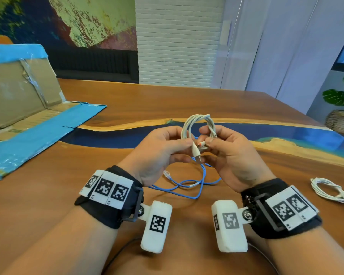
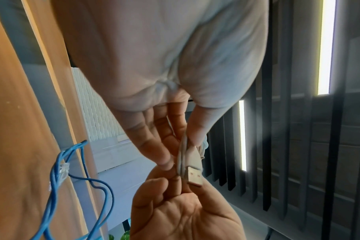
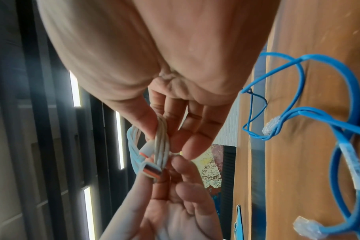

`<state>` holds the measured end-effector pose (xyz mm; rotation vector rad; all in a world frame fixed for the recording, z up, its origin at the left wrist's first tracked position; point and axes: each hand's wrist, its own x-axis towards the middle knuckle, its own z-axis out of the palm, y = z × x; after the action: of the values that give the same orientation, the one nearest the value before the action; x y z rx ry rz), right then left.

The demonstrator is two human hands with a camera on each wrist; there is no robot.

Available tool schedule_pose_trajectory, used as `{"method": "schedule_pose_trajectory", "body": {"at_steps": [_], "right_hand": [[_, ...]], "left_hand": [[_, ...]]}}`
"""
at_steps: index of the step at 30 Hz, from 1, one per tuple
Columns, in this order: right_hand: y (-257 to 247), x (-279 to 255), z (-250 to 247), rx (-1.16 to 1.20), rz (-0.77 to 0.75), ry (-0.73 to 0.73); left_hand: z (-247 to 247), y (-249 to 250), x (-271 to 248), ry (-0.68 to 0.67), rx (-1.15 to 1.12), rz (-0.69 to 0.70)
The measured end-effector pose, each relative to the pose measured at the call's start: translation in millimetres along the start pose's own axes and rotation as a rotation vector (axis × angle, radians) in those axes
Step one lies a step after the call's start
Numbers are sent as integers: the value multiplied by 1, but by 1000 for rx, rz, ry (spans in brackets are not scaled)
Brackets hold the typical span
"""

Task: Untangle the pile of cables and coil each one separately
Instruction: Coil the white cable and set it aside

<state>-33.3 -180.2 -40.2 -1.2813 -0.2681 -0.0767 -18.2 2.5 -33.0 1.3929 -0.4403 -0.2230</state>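
While both hands pinch it, white cable coil (image 1: 199, 126) looped above fingertips, left hand (image 1: 159, 153), right hand (image 1: 230, 155).

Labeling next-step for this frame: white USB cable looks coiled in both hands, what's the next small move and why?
Probably tuck the loose USB plug through the white coil to lock it. Both the left hand and the right hand pinch the bundled loops with the plug end hanging free. A finished white coil already lies on the table; the blue Ethernet cable lies uncoiled.
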Motion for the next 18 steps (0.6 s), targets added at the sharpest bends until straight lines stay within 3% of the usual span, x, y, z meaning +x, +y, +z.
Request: {"method": "schedule_pose_trajectory", "body": {"at_steps": [12, 18], "right_hand": [[1, -1, -4, -121, -44, -146], [1, -1, -4, -93, -43, -105]], "left_hand": [[8, -4, 2, 116, 40, 1], [7, -4, 2, 116, -9, -18]]}}
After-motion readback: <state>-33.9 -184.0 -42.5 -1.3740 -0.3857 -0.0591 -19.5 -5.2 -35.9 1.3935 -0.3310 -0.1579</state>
